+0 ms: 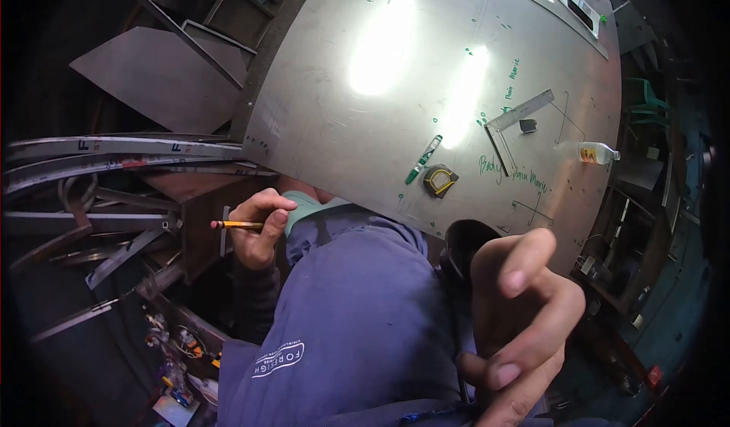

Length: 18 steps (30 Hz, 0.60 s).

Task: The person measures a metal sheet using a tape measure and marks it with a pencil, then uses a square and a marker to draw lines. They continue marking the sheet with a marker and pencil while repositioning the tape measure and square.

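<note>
My left hand [261,228] is closed around a yellow pencil [242,225], held level beside my hip, left of the metal table's edge. Close to the camera at the lower right, my right hand [528,324] is raised with fingers bent and apart, nothing visible between them. Beyond the hands, a metal sheet [327,115] bears green handwriting and small marks. On it lie a green-and-white marker [423,159], a tape measure [439,180], a try square [525,111] and a small dark block [528,126].
A clear plastic bottle [598,152] lies on its side near the sheet's right edge. At the far right corner is a white tray-like item [576,5] with a dark centre. Long metal strips [129,149] and cut plates [163,77] are stacked to my left.
</note>
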{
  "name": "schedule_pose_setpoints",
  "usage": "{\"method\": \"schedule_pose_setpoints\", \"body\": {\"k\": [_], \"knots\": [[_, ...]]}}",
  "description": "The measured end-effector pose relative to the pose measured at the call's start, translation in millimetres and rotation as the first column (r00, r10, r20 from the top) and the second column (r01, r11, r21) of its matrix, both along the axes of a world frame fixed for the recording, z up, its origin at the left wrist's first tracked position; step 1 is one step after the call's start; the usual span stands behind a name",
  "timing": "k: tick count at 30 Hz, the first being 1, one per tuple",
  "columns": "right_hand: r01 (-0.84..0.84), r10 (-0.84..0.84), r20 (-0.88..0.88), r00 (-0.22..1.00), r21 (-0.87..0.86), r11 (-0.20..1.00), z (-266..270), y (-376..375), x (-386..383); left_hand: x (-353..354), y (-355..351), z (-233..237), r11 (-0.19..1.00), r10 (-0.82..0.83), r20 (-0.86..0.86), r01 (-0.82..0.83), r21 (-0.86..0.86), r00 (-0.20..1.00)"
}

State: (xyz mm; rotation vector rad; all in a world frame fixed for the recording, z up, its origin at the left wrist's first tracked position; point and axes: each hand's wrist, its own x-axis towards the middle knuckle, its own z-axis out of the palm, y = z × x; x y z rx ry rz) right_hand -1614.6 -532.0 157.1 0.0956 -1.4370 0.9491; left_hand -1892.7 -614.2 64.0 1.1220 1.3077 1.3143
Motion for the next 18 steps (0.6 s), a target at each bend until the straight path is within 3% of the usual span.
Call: {"method": "schedule_pose_setpoints", "body": {"k": [2,3,4,5,6,7,8,10,12,13,16,18], "knots": [[0.353,-0.383,0.202,0.901,0.168,0.920,3,4,1,3,2,1,1.000,-0.001,-0.029,0.001,-0.004,1.000],[0.323,-0.364,0.290,0.885,0.181,0.929,-4,16,13,2,3,-1,1.000,-0.007,-0.024,0.007,0.003,1.000],[0.518,-0.526,0.053,0.849,0.122,0.847,-18,35,-11,1,1,-4,1.000,0.009,-0.025,-0.009,0.010,1.000],[0.313,-0.317,0.045,0.948,0.066,0.947,-34,51,6,-2,0,-6,1.000,0.027,-0.025,-0.027,0.016,0.999],[0.547,-0.502,0.276,0.820,-0.117,0.829,-40,44,15,-5,0,-9,0.999,0.029,-0.023,-0.028,0.031,0.999],[0.644,-0.520,0.504,0.690,-0.099,0.758,-49,56,27,-8,-2,-10,0.999,0.053,0.001,-0.053,-0.002,0.999],[0.731,-0.486,0.694,0.532,-0.087,0.677,-67,64,36,-12,-5,-12,0.996,0.078,0.022,-0.077,-0.036,0.997],[0.832,-0.181,0.956,0.230,-0.097,0.546,-115,68,54,-18,-4,-13,0.995,0.095,0.029,-0.095,-0.029,0.995],[0.808,0.121,0.975,-0.187,0.082,0.583,-190,59,78,-22,0,-12,0.984,0.141,0.033,-0.136,-0.119,0.989],[0.812,0.233,0.925,-0.301,0.121,0.570,-215,49,79,-25,2,-13,0.977,0.155,0.031,-0.149,-0.151,0.987],[0.864,0.404,0.857,-0.319,0.088,0.497,-250,25,64,-32,11,-22,0.972,0.160,0.007,-0.156,-0.174,0.987],[0.875,0.403,0.859,-0.316,0.100,0.473,-266,9,51,-40,19,-31,0.978,0.122,0.020,-0.116,-0.175,0.992]]}}
